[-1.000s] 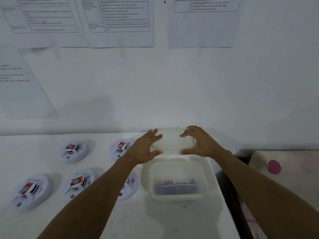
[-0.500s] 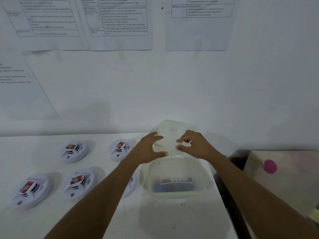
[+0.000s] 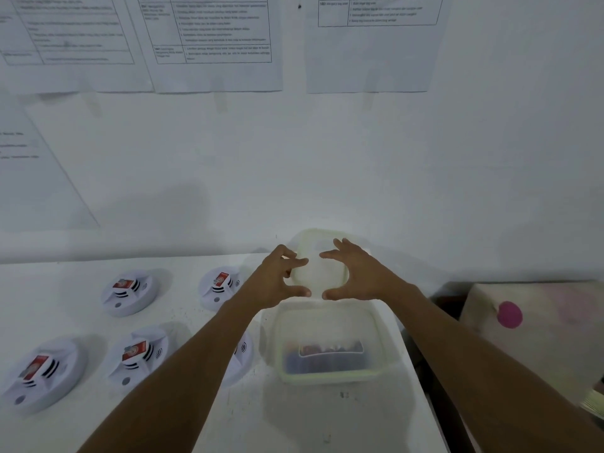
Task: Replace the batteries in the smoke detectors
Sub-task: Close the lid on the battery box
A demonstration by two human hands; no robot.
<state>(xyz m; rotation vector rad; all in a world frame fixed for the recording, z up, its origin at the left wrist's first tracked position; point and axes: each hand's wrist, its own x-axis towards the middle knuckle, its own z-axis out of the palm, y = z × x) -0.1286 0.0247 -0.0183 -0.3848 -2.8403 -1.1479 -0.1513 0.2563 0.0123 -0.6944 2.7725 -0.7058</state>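
Observation:
Several white round smoke detectors lie on the white table (image 3: 327,420) at the left, each with a red battery showing: one (image 3: 129,292), another (image 3: 220,286), a third (image 3: 139,354). One detector (image 3: 244,353) is partly hidden by my left forearm. A clear plastic container (image 3: 327,379) stands open, with dark batteries (image 3: 327,354) inside. Its translucent lid (image 3: 322,243) stands on edge against the wall behind it. My left hand (image 3: 281,279) and my right hand (image 3: 356,276) hover at the lid's face, fingers spread and curled. I cannot tell if the fingertips touch it.
Printed sheets (image 3: 212,44) hang on the white wall. The table's right edge runs just beside the container, with a dark gap (image 3: 425,354) past it. Further right stands a pale covered box with a pink dot (image 3: 510,314).
Both hands lifted the lid off the spot behind the container, tipped it upright and set it against the wall. The fingers have now spread apart from it.

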